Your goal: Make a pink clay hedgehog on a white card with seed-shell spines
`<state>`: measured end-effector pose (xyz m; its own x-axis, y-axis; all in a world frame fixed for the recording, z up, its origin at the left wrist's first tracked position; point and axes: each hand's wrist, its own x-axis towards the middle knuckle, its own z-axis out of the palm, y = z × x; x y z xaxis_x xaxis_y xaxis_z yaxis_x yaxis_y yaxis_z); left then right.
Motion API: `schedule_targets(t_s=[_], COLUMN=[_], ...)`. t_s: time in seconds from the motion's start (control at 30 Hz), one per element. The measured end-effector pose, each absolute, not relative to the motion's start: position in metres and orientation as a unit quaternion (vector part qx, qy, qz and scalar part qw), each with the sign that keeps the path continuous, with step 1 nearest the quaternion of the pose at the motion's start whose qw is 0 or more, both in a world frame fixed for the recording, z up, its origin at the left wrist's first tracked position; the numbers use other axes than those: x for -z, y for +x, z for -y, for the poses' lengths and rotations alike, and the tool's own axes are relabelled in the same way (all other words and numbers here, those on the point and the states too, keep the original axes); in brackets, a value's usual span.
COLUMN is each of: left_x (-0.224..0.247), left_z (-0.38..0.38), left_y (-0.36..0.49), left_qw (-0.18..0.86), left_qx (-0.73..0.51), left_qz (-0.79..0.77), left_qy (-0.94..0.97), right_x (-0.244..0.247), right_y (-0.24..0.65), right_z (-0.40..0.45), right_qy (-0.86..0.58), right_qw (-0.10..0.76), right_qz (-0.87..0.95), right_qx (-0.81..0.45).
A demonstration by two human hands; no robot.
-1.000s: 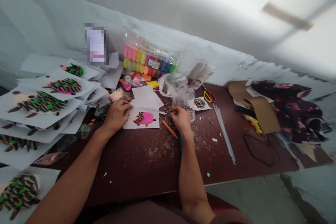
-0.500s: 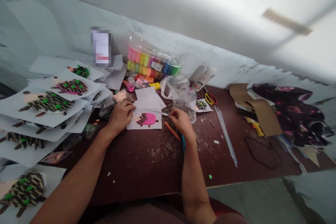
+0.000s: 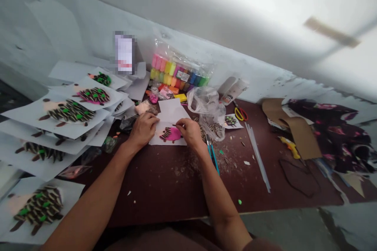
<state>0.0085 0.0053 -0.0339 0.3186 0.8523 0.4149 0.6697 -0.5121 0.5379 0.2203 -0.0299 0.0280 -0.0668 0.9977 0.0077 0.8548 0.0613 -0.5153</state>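
Observation:
On the table lies a white sheet of paper (image 3: 153,140) bearing a pink clay hedgehog (image 3: 172,135) with a few striped seeds stuck on its front part. My left hand (image 3: 144,128) rests at the sheet's left edge, fingers curled down onto it. Thumb and fingertips of my right hand (image 3: 188,131) pinch a small dark sunflower seed (image 3: 174,125) just above the hedgehog. Loose sunflower seeds (image 3: 217,128) lie by a clear plastic bag (image 3: 203,102), right of that hand. A teal-handled tool (image 3: 213,157) sits beside my right forearm, partly covered by it.
Finished hedgehog pictures (image 3: 70,113) are stacked at left. Behind stand packed coloured clay (image 3: 176,72) and a white bottle (image 3: 235,90). Rightward lie scissors (image 3: 241,113), clear glue sticks (image 3: 258,159), a yellow glue gun (image 3: 290,147), brown cardboard (image 3: 303,133) and dark floral cloth (image 3: 332,125).
My right hand has moved left from beside the seeds to over the pink hedgehog, a seed now visible in its fingers. My left hand stays at the paper; the view has shifted slightly.

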Motion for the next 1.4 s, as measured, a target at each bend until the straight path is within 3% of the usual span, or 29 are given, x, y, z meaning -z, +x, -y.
schedule_targets(t_s=[0.17, 0.47, 1.4], left_x=[0.026, 0.03, 0.029], left_z=[-0.001, 0.005, 0.012], left_y=[0.012, 0.022, 0.03], left_qw=[0.122, 0.149, 0.162], left_qx=[-0.366, -0.311, -0.286], left_qz=[-0.449, -0.409, -0.403], left_qy=[0.806, 0.845, 0.854], right_x=[-0.02, -0.019, -0.017], right_y=[0.22, 0.214, 0.208], right_z=[0.031, 0.032, 0.037], right_qy=[-0.649, -0.661, -0.674], right_qw=[0.172, 0.139, 0.136], right_qz=[0.717, 0.722, 0.712], right_qx=[-0.191, -0.152, -0.146])
